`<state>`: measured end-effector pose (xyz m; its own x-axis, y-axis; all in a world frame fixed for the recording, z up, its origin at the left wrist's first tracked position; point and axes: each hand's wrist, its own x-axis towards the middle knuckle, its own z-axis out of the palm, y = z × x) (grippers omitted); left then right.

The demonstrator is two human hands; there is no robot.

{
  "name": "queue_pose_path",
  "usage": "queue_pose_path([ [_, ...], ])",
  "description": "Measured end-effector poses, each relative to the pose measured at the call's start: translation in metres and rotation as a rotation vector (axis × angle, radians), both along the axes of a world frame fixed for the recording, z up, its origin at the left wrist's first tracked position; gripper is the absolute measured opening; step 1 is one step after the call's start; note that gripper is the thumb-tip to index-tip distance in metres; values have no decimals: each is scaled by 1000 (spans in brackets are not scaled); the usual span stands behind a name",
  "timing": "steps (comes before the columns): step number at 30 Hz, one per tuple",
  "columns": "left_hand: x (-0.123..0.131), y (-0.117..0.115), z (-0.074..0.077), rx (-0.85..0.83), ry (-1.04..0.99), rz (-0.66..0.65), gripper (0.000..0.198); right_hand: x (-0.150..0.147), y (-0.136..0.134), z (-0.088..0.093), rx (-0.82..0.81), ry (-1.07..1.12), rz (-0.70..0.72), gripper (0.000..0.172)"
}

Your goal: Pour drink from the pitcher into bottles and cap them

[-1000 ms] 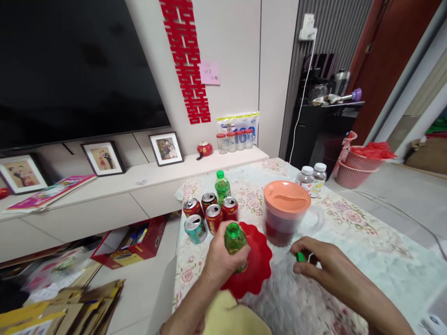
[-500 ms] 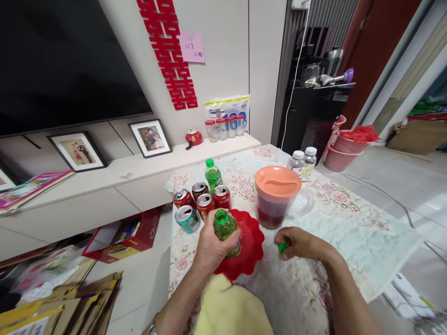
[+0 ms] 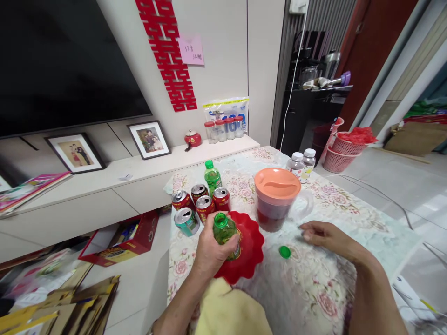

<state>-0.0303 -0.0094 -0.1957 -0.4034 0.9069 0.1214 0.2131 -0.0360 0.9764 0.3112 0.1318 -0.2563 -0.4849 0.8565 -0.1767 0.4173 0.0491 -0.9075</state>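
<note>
My left hand (image 3: 217,244) is wrapped around an uncapped green plastic bottle (image 3: 223,228), held upright over a red scalloped plate (image 3: 249,246). On the tablecloth to the plate's right lies a green bottle cap (image 3: 284,251). My right hand (image 3: 319,235) is apart from the cap, to its upper right, with fingers stretched out and nothing in them. Just beyond stands a clear pitcher (image 3: 272,216) of dark red liquid under an orange lid (image 3: 277,184). A yellow cloth (image 3: 233,309) is at the near table edge.
Several drink cans (image 3: 205,204) stand left of the plate, with a capped green bottle (image 3: 212,177) behind them. Two white-capped bottles (image 3: 302,165) stand behind the pitcher. A white cabinet (image 3: 146,179) with photo frames and jars runs along the wall.
My right hand has let go of the green cap, which now lies on the tablecloth, and has moved right. My left hand still holds the bottle in the same place.
</note>
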Motion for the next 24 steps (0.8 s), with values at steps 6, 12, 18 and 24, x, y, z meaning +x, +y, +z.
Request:
queue_pose_path([
  [6,-1,-1,-8,11,16,36,59,-16,1,10,155,214,-182,46],
  [12,-5,-2,-16,14,-33,-32,69,-54,3,-3,291,525,-369,42],
  [18,0,0,-9,12,-7,4,58,-81,2,-8,344,752,-507,37],
  [24,5,2,-4,19,-11,29,57,-88,-7,-5,372,842,-629,37],
])
